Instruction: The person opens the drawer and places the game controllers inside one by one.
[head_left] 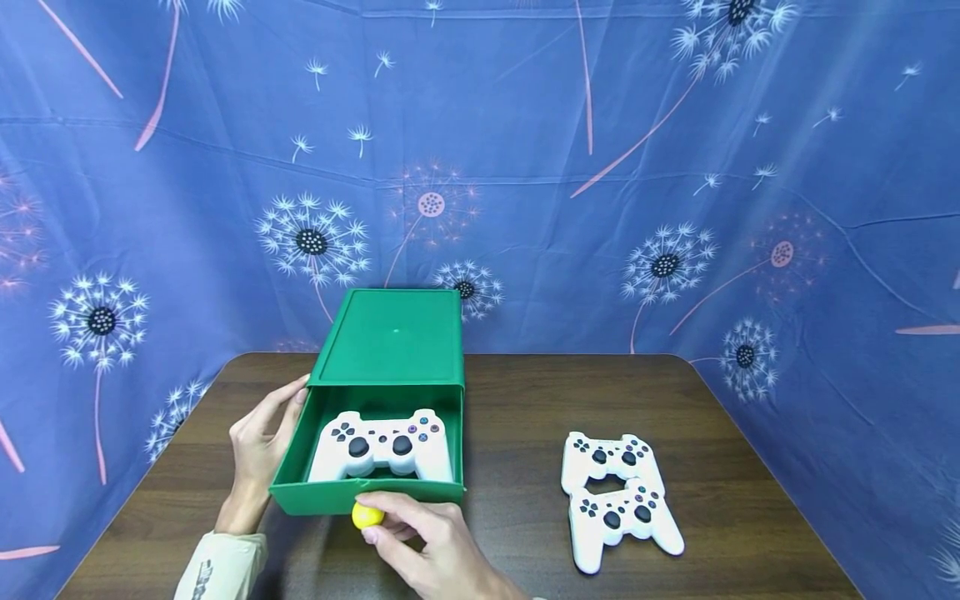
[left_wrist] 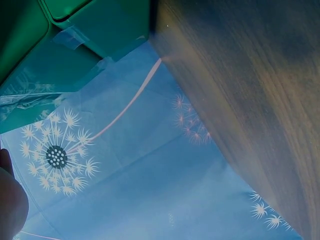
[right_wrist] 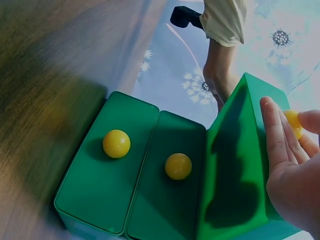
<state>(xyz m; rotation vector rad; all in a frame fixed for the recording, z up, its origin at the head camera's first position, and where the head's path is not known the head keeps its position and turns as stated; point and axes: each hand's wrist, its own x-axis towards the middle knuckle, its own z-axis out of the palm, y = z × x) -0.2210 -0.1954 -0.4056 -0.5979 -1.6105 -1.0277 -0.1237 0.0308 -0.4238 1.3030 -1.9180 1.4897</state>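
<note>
A green drawer cabinet (head_left: 397, 337) stands on the table, its top drawer (head_left: 318, 499) pulled out toward me. Inside that drawer lies a white game controller (head_left: 381, 455). My right hand (head_left: 442, 546) pinches the round yellow knob (head_left: 367, 515) on the drawer's front between thumb and fingers. Against the cabinet's left side, my left hand (head_left: 258, 442) rests its extended fingers. The right wrist view shows two lower drawer fronts, one with a yellow knob (right_wrist: 116, 144) and the other with a second yellow knob (right_wrist: 178, 166); both drawers are closed. Only a blurred part of the left hand appears in its wrist view.
Right of the cabinet, two more white controllers lie on the brown wooden table (head_left: 517, 467): a rear controller (head_left: 617, 454) and a front controller (head_left: 626, 506) touching it. A blue dandelion-print cloth (head_left: 525, 225) hangs behind the table.
</note>
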